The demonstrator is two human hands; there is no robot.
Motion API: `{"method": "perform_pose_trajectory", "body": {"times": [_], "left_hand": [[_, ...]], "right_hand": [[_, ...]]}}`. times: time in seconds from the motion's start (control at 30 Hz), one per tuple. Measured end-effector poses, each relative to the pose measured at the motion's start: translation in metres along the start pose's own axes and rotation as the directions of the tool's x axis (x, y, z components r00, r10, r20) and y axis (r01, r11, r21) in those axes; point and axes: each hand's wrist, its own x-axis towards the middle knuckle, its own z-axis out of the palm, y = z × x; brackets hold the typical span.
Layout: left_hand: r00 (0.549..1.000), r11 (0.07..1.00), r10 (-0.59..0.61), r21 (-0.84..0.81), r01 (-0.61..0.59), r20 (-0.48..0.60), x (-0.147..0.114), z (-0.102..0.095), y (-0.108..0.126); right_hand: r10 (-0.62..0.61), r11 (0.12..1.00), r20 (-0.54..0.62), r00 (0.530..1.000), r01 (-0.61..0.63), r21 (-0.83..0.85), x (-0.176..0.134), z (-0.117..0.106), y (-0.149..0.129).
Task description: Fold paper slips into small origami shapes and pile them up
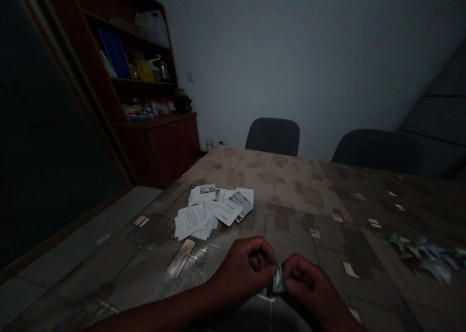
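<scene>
Close to the table's near edge, my left hand [251, 269] and my right hand [307, 281] come together over a small folded piece of paper [278, 279]. Thumb and fingers of each hand pinch it, the left from one side and the right from the other. The paper is pale with a faint print and stands roughly upright between the fingertips. Beyond my left hand lies a loose spread of printed paper cards [192, 220], white with dark text, some with pictures. Far to the right sits a heap of small folded papers [431, 257], slightly blurred.
The table [291, 176] wears a patterned brown cover. Two dark chairs, one in the middle [273, 135] and one at the right [374, 150], stand behind it against a pale wall. At the left is a red-brown cabinet [174, 147] with shelves of bottles and boxes.
</scene>
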Motion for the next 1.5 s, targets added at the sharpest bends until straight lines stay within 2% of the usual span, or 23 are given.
{"method": "perform_pose_trajectory", "body": {"times": [0.27,0.47,0.6,0.97,1.1,1.3,1.5], "left_hand": [[0.993,0.973,0.015,-0.230,0.012,0.115,0.004,-0.004,-0.010],[0.978,0.921,-0.101,-0.353,0.162,0.185,0.005,-0.005,-0.013],[0.961,0.868,-0.148,-0.435,0.240,0.234,0.005,-0.005,-0.011],[0.957,0.852,-0.156,-0.457,0.256,0.245,0.005,-0.006,-0.016],[0.969,0.886,-0.141,-0.412,0.214,0.201,0.005,-0.006,-0.017],[0.986,0.949,-0.027,-0.305,0.076,0.162,0.005,-0.007,-0.014],[0.990,0.991,0.126,-0.041,-0.124,0.059,0.002,-0.006,-0.008]], "right_hand": [[-0.013,1.000,-0.019,1.000,0.013,0.011,-0.002,0.000,0.003],[-0.015,0.997,-0.042,0.999,0.012,-0.075,-0.001,-0.003,0.008],[-0.023,0.999,-0.024,0.999,0.022,-0.045,-0.001,-0.003,0.008],[-0.021,0.998,0.001,1.000,0.021,-0.063,-0.001,-0.001,0.002],[-0.010,1.000,-0.041,0.999,0.009,-0.026,-0.002,0.001,0.001],[-0.002,1.000,-0.030,1.000,0.001,-0.025,-0.002,0.001,0.001],[0.008,0.999,-0.044,0.999,-0.010,-0.049,-0.002,0.001,0.004]]}}
